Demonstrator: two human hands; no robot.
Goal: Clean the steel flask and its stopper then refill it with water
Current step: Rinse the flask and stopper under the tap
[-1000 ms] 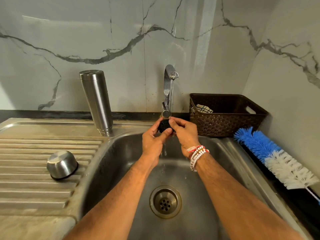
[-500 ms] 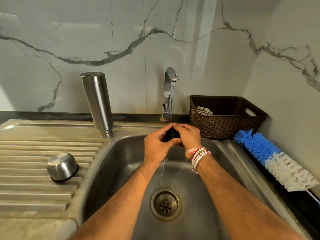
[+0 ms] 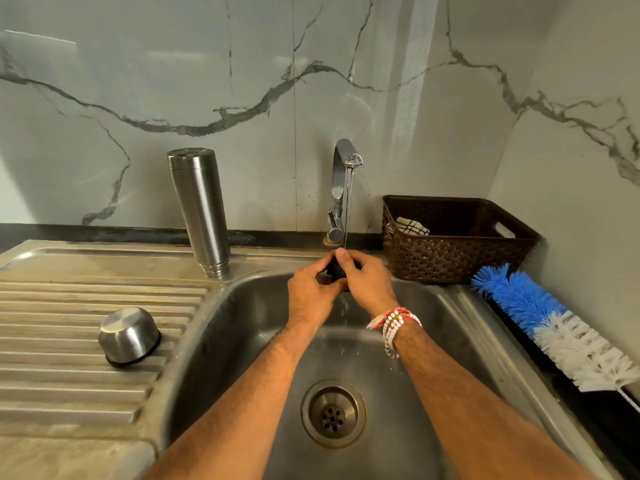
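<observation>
Steel sink [image 3: 239, 341] under marble-veined walls [image 3: 207, 81]; left hand [image 3: 310, 296] and right hand [image 3: 369, 284] in a pinch on the black stopper [image 3: 334, 270]

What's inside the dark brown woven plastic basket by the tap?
A white cloth with black checked lines shows at the left end of the dark brown woven plastic basket. Its front wall hides the bottom.

Two hands are showing, one left hand [image 3: 310, 296] and one right hand [image 3: 369, 284], both gripping one stopper [image 3: 334, 270]. One steel flask [image 3: 201, 213] and one steel cap [image 3: 129, 336] are sitting out. One tap [image 3: 343, 188] is running into one sink [image 3: 242, 306] with one drain [image 3: 333, 413]. One basket [image 3: 450, 258] is holding one cloth [image 3: 412, 226]. One bottle brush [image 3: 554, 323] is lying nearby.
</observation>
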